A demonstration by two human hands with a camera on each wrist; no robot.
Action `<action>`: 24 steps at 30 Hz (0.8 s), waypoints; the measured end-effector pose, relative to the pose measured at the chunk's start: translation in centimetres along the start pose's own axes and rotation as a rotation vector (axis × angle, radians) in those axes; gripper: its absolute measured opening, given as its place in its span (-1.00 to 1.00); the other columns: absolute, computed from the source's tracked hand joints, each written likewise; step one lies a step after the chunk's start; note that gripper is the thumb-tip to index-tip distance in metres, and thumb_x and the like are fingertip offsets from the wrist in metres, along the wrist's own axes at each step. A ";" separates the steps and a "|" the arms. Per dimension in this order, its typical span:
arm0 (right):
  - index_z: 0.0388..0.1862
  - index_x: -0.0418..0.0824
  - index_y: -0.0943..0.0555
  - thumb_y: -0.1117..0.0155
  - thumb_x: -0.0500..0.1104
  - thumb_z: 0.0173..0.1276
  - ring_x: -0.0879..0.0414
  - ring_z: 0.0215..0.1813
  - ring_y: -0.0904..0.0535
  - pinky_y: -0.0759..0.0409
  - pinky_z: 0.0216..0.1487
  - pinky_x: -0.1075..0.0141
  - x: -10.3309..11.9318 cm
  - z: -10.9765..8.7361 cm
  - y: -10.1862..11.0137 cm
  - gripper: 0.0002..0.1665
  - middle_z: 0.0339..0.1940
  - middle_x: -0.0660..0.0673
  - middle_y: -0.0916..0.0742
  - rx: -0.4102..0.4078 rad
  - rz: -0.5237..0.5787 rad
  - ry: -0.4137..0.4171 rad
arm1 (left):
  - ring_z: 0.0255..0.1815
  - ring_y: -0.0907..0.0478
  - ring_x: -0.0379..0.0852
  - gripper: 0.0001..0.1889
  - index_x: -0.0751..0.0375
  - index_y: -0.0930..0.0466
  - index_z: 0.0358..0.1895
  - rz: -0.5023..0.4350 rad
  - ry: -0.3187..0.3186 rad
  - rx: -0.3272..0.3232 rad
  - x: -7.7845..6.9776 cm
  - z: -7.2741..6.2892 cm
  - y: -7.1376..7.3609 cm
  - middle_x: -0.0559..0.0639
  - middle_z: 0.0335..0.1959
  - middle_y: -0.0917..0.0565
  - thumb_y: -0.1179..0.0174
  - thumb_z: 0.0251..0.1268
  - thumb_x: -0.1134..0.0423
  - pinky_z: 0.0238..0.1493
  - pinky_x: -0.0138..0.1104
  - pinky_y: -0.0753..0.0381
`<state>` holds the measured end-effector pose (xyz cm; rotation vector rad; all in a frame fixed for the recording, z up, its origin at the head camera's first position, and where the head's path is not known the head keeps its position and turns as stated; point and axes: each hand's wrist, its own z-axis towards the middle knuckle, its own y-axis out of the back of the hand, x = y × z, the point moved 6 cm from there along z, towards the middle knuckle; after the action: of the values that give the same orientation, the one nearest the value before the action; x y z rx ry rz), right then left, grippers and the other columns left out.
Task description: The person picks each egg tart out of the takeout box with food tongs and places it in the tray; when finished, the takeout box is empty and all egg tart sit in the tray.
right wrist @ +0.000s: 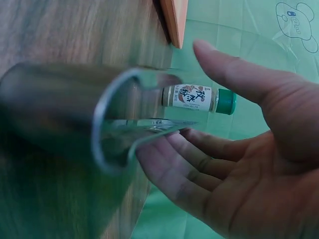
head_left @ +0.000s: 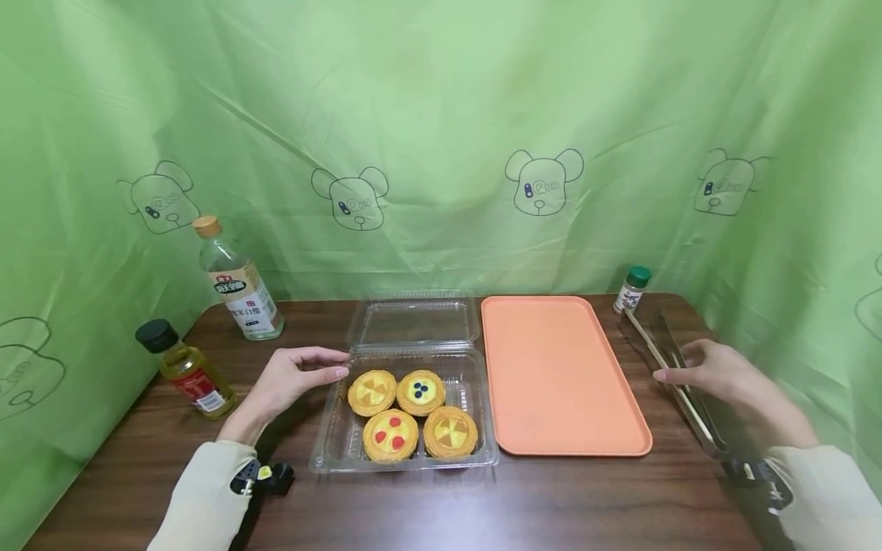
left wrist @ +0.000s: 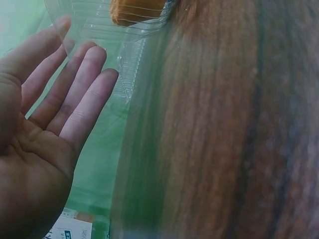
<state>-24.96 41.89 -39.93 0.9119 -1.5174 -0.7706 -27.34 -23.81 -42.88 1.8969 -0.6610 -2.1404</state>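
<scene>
The clear plastic box, lid folded back to expose four tarts, sits nearest. The left hand, fingers extended, touches its left side, presumably steadying it. Beside the box lies the tray, apparently within easy reach. The right hand spreads around the tongs, seemingly to straddle both arms (the thumb stands clear). Beyond stands a green-capped jar.

Clear plastic container, hinged open, flat on brown table. Inside: four round golden tarts, face up, topped with triangles, red spots or dark blue dots. Metal tongs, arms spread, slanting at right.
</scene>
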 end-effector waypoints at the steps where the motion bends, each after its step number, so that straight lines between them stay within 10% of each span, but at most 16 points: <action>1: 0.31 -0.78 -0.28 -0.54 0.17 0.36 -0.46 0.03 -0.63 -0.59 0.03 -0.29 0.0 0.1 -0.1 0.13 0.05 -0.65 -0.63 0.005 -0.004 0.003 | 0.05 -0.72 -0.14 -0.63 0.12 -0.84 0.08 0.005 -0.003 -0.005 0.1 -0.1 0.0 -0.04 -0.03 -0.84 -0.58 0.27 0.07 0.02 -0.36 -0.66; 15: 0.19 -0.67 -0.41 -0.56 0.01 0.32 -0.36 -0.07 -0.64 -0.59 -0.12 -0.10 -1.9 0.0 0.4 -0.14 -0.05 -0.54 -0.69 -0.056 0.010 -0.017 | 0.04 -0.72 -0.14 -0.62 0.12 -0.84 0.08 0.001 -0.003 -0.008 0.2 -0.2 -0.2 -0.05 -0.03 -0.84 -0.58 0.27 0.07 0.02 -0.37 -0.64; 24: 0.15 -0.55 -0.55 -0.52 -0.13 0.33 -0.39 -0.13 -0.62 -0.51 -0.25 -0.01 -2.1 -0.5 2.4 -0.39 -0.12 -0.56 -0.70 -0.258 -0.035 0.036 | 0.03 -0.72 -0.17 -0.63 0.18 -0.84 0.08 -0.002 -0.018 -0.011 0.0 -0.1 -0.1 -0.02 -0.04 -0.84 -0.58 0.27 0.09 0.02 -0.39 -0.63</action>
<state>-24.69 44.93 -38.84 0.7560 -1.3368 -0.9457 -27.20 -23.76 -42.92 1.8758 -0.6494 -2.1606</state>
